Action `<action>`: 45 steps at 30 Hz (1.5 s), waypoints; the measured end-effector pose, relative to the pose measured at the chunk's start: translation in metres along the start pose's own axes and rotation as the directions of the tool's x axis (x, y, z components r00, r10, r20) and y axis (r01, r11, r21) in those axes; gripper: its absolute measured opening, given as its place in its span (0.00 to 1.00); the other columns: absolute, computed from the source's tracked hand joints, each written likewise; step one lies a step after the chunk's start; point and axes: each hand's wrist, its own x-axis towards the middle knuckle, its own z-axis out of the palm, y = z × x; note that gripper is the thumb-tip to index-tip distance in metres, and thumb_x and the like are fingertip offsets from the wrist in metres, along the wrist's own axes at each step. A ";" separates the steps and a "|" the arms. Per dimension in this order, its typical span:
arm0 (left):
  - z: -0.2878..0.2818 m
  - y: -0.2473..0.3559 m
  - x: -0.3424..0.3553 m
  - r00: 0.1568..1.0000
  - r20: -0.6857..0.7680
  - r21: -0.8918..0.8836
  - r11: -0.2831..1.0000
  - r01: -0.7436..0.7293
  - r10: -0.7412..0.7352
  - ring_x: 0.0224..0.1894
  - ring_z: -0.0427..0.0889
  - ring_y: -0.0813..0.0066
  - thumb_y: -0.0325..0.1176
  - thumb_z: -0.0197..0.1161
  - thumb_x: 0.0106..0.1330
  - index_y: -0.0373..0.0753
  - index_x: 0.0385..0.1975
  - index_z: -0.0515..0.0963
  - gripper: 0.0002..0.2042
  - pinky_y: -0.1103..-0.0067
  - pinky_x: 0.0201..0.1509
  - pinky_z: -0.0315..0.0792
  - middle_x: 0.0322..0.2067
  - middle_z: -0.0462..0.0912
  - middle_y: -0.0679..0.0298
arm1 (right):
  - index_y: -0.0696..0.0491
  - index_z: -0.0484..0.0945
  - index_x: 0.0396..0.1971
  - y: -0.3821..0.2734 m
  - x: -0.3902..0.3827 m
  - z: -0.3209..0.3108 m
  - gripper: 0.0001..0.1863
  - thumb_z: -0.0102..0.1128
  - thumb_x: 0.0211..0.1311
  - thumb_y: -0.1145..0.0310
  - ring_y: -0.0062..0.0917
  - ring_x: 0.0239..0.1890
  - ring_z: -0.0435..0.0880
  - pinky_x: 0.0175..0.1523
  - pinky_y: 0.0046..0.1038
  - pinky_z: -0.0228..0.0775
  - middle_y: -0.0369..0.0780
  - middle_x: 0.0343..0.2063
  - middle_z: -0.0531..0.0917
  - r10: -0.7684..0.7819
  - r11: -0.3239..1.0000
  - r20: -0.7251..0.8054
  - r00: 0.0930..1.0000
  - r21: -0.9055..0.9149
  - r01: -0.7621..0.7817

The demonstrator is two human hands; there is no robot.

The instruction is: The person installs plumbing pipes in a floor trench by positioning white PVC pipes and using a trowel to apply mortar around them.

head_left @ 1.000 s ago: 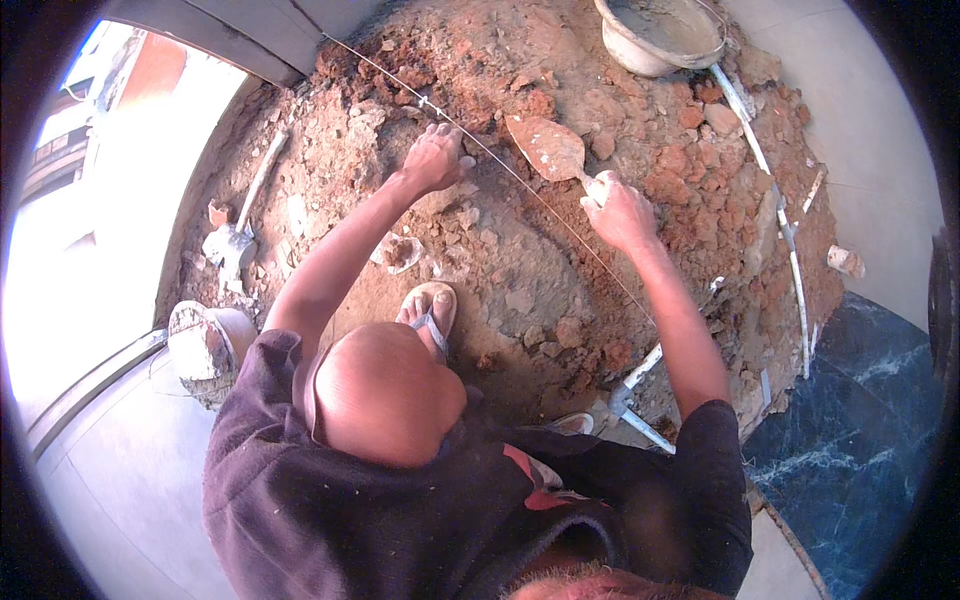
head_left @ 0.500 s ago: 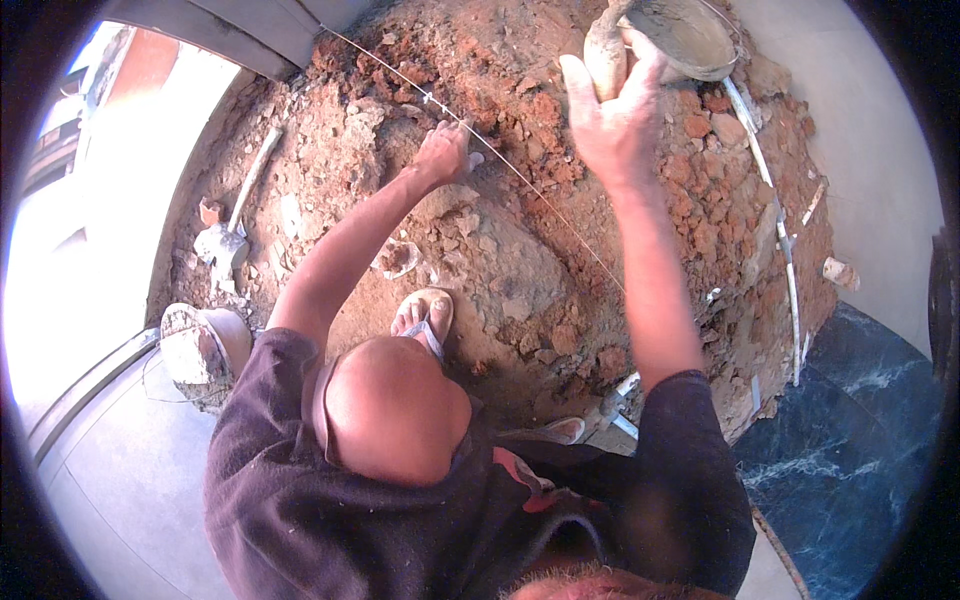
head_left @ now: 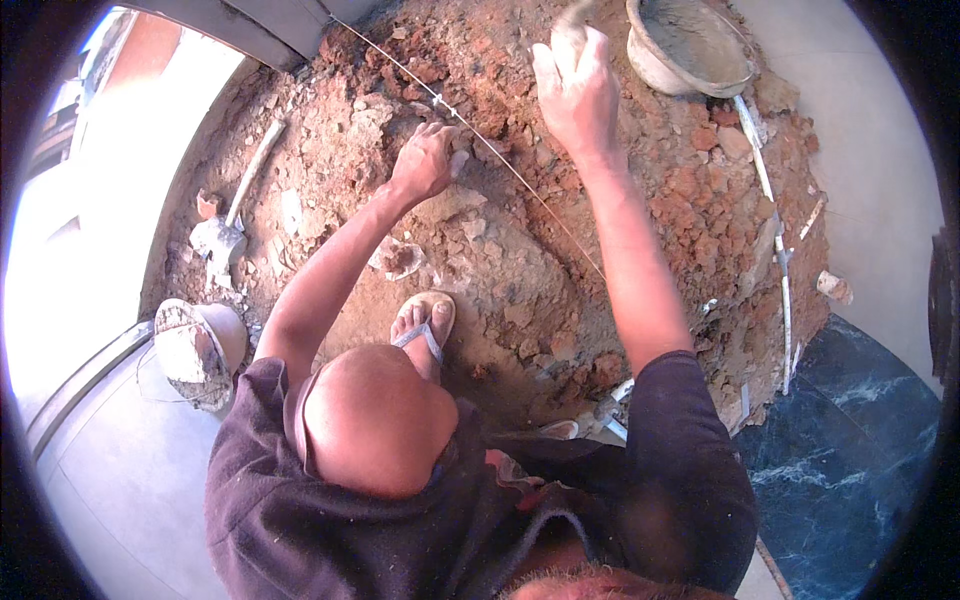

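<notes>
The left hand [head_left: 425, 160] rests on the rubble [head_left: 520, 270] in the upper middle of the frame, fingers bent, touching a stone beside the string [head_left: 500, 160]. The right hand [head_left: 575, 90] is at the top, closed around a trowel handle [head_left: 568, 22], just left of the pan [head_left: 690, 50] of grey mortar. A hammer [head_left: 235, 215] lies at the left.

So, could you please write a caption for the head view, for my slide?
Left hand rests on brick rubble by a taut string; right hand lifts a trowel beside a mortar pan.
</notes>
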 end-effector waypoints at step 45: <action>-0.054 -0.005 0.019 0.957 -0.200 -0.305 0.942 0.142 -0.209 0.32 0.83 0.64 0.34 0.63 0.59 0.39 0.37 0.83 0.09 0.75 0.41 0.76 0.28 0.84 0.56 | 0.60 0.67 0.52 0.102 -0.041 0.102 0.24 0.57 0.55 0.70 0.41 0.43 0.82 0.42 0.43 0.77 0.55 0.41 0.80 0.159 0.918 0.542 0.825 -0.389 0.079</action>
